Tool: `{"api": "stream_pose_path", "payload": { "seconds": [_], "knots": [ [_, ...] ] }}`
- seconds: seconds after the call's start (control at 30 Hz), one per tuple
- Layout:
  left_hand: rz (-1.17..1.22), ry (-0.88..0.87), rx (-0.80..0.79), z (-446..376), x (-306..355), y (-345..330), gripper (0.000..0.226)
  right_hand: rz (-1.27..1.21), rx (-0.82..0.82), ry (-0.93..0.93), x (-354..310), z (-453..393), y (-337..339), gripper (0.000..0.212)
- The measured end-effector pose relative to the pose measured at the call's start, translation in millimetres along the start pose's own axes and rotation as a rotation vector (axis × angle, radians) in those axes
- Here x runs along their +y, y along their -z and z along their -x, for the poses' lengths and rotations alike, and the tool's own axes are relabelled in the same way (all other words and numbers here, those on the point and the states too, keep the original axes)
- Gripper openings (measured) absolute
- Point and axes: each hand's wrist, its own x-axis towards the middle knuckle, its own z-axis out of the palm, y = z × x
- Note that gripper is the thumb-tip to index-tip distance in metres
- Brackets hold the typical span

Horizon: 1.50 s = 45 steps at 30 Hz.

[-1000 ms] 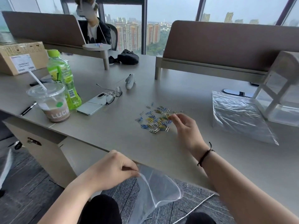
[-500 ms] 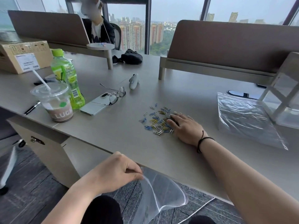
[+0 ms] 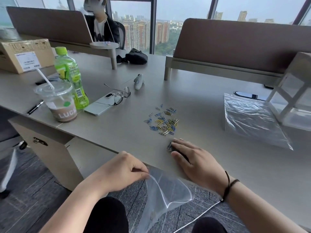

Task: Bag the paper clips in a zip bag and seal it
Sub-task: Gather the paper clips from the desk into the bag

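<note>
A loose heap of blue, yellow and silver paper clips point(image 3: 164, 121) lies on the grey desk point(image 3: 193, 101). My right hand point(image 3: 196, 159) rests palm down near the desk's front edge, fingers flat over a few clips point(image 3: 169, 146) that peek out at the fingertips. My left hand point(image 3: 123, 170) pinches one lip of a clear zip bag point(image 3: 165, 194). The bag hangs with its mouth spread just below the desk edge, under my right hand.
A stack of spare clear bags point(image 3: 250, 118) lies at right beside a white frame stand point(image 3: 292, 96). An iced coffee cup point(image 3: 58, 101), green bottle point(image 3: 70, 76), phone point(image 3: 101, 105) and glasses point(image 3: 120, 96) stand at left. A person sits beyond the far divider.
My right hand pressed down on the heap, then slid back toward the desk's front edge with a few clips under its fingers. My left hand kept the bag's mouth spread below the edge.
</note>
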Motion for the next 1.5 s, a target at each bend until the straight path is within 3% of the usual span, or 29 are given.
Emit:
{"api": "stream_pose_path", "payload": {
  "seconds": [0.27, 0.53, 0.67, 0.77, 0.87, 1.03, 1.13, 1.3, 1.43, 1.5],
  "knots": [
    [0.004, 0.010, -0.023, -1, 2, 2, 0.010, -0.308, -0.051, 0.126, -43, 36, -5, 0.033],
    [0.030, 0.032, -0.012, -1, -1, 1, 0.015, -0.668, 0.021, 0.013, -58, 46, -13, 0.029],
    [0.050, 0.034, 0.008, -2, -3, 0, 0.012, -0.873, -0.036, -0.076, -61, 38, -11, 0.041],
    [0.063, 0.019, 0.011, -1, -4, -1, 0.014, -0.992, 0.062, -0.125, -51, 20, 4, 0.044],
    [0.079, 0.008, 0.014, -1, -4, -2, 0.011, -0.819, 0.114, -0.116, -37, -7, 12, 0.033],
    [0.056, 0.006, 0.016, -2, -3, -2, 0.015, -0.312, -0.065, -0.015, -24, -24, 2, 0.029],
    [0.057, 0.013, 0.014, -2, -4, -2, 0.014, -0.278, -0.064, 0.105, -21, -16, -5, 0.034],
    [0.072, 0.024, 0.003, -2, -6, -1, 0.018, -0.599, -0.173, 0.174, -25, 7, -5, 0.026],
    [0.052, 0.023, 0.003, -3, -6, -2, 0.016, -0.911, -0.237, 0.066, -18, 10, 2, 0.020],
    [0.050, 0.023, 0.009, -2, -5, -3, 0.017, -1.029, -0.173, -0.033, -17, 6, 5, 0.020]
  ]
}}
